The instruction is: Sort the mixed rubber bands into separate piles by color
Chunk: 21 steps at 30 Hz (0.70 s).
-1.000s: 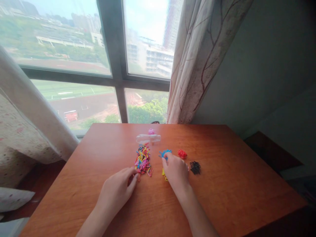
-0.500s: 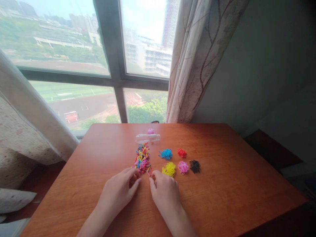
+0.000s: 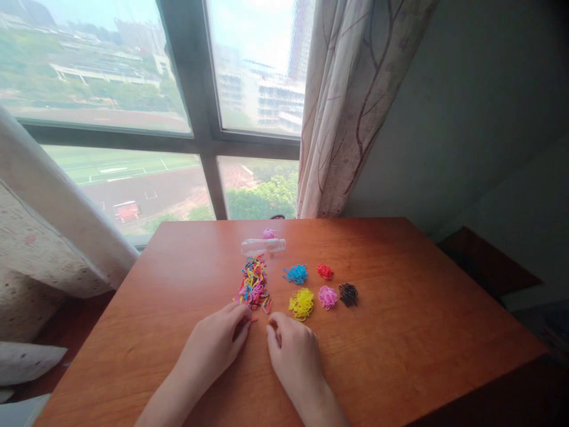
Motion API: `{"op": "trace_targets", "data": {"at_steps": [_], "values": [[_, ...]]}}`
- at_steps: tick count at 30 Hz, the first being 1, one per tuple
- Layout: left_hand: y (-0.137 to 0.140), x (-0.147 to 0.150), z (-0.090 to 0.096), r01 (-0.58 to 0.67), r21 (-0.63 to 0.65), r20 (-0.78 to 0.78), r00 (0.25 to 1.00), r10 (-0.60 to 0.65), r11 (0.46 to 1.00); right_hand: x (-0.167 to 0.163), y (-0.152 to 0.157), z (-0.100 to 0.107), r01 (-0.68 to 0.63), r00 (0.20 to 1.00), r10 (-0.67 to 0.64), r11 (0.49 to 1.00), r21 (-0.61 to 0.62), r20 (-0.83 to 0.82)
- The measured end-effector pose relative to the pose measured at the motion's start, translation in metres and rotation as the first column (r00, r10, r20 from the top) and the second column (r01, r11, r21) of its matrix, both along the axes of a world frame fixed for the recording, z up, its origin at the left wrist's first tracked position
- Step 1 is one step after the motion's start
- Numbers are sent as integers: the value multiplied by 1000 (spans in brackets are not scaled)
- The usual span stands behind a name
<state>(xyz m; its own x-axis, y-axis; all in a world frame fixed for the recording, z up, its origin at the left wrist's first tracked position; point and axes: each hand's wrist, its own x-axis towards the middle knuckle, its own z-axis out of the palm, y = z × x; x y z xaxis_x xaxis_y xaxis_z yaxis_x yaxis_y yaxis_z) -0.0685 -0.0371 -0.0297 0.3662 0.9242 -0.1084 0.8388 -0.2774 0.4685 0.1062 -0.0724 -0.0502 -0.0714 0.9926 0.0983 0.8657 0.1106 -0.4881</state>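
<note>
A pile of mixed-colour small rubber bands (image 3: 254,281) lies on the table in front of my hands. My left hand (image 3: 221,333) is at the pile's near edge, its fingers closed, with a bit of a red rubber band (image 3: 253,320) showing at the fingertips. Just right of it, my right hand (image 3: 294,349) has thumb and forefinger brought together, apart from the pile. What its fingertips hold, if anything, is too small to make out. Beyond my right hand sit sorted heaps of yellow bands (image 3: 301,304), blue bands (image 3: 296,274), red bands (image 3: 325,271), pink bands (image 3: 328,298) and black bands (image 3: 348,295).
Behind the mixed pile a clear plastic bottle-shaped container (image 3: 263,246) lies on its side, with a pink object (image 3: 269,233) beyond it. The wooden table (image 3: 391,344) ends at a window with curtains (image 3: 331,148) on both sides.
My right hand has drawn slightly back from the mixed pile, leaving a pinkish band at its near right edge. The left hand stays almost in place. The view has shifted slightly.
</note>
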Motion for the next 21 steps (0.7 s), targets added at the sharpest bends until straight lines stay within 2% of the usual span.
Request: {"op": "trace_targets", "data": {"at_steps": [5, 13, 21], "values": [[-1, 0, -4, -10, 17, -12, 1000, 10, 1000, 2, -3, -2, -28, 999, 29, 999, 36, -21], [0, 2, -3, -41, 55, 151, 988, 32, 998, 3, -4, -2, -31, 995, 36, 998, 53, -96], [-4, 10, -1, 57, -2, 177, 983, -56, 998, 5, -4, -3, -42, 986, 53, 997, 71, -157]]}}
